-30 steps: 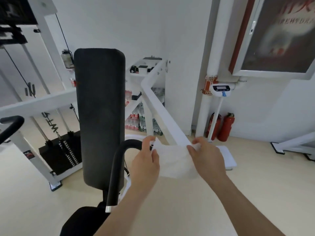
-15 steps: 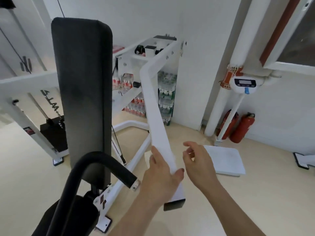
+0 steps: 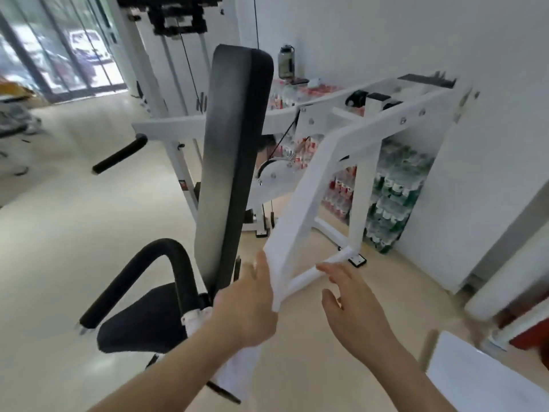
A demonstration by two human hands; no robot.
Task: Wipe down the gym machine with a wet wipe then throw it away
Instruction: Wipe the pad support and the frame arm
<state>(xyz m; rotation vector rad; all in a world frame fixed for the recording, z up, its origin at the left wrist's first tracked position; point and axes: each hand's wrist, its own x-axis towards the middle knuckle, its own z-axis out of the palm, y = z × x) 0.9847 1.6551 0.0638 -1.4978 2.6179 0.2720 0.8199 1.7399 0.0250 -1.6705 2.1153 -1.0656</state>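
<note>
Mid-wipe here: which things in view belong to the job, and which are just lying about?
Job: white bar, left hand against it, right hand, back pad, seat, padded handle. The wipe is not clearly visible.
Lying about: stacked bottle packs, flask, white platform.

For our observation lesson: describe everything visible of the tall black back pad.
The back pad is a long, narrow black cushion with rounded top corners and a dull sheen, like vinyl. It stands nearly upright above the black seat. A curved foam handle lies left of it, the white bar right. Nothing visibly rests on its face.
</note>
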